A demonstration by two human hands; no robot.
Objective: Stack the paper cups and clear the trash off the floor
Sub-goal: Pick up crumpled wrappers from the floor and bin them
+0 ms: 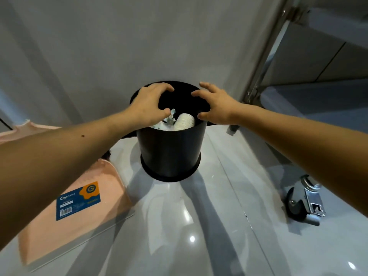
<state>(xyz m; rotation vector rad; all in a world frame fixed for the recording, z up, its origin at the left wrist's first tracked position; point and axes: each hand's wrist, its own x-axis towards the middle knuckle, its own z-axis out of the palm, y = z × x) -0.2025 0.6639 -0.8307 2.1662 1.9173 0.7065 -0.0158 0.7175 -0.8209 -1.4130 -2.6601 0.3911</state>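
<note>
Down in the black bin (171, 148) on the floor (199, 216): white paper cups (185, 121) stacked, bits of trash (162, 124) beside them. Just over the rim, left hand (147, 105) and right hand (219, 106), fingers (165, 87) spread and loose, holding nothing. Cups below, between both hands.

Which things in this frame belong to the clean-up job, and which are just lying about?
Job: black bin, stacked paper cups, crumpled trash, left hand, right hand.
Lying about: pink plastic tray, caster wheel, metal frame.
</note>
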